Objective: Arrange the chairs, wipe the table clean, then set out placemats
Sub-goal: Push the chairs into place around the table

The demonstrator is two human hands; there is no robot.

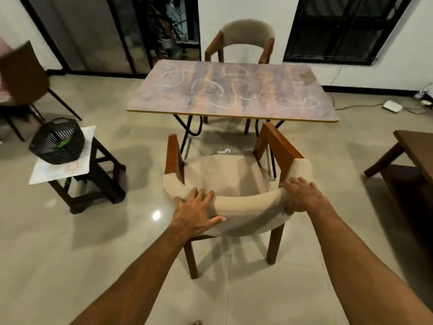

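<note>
No lettering, label, brand or number is showing legibly anywhere. White scribbles are looping across the table (234, 90) top, forming no readable letters or digits. The mat (54, 173) under the basket (57, 141) is carrying only a round ornament.

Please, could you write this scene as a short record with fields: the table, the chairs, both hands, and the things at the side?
table: white scribbled marks across the top, not yet wiped
near chair: short of the table, seat facing it
far chair: at the table's far side
left hand: grips near chair's padded backrest, left part
right hand: grips the backrest's right end
black basket: on a pale mat, atop a dark stool, left
</note>
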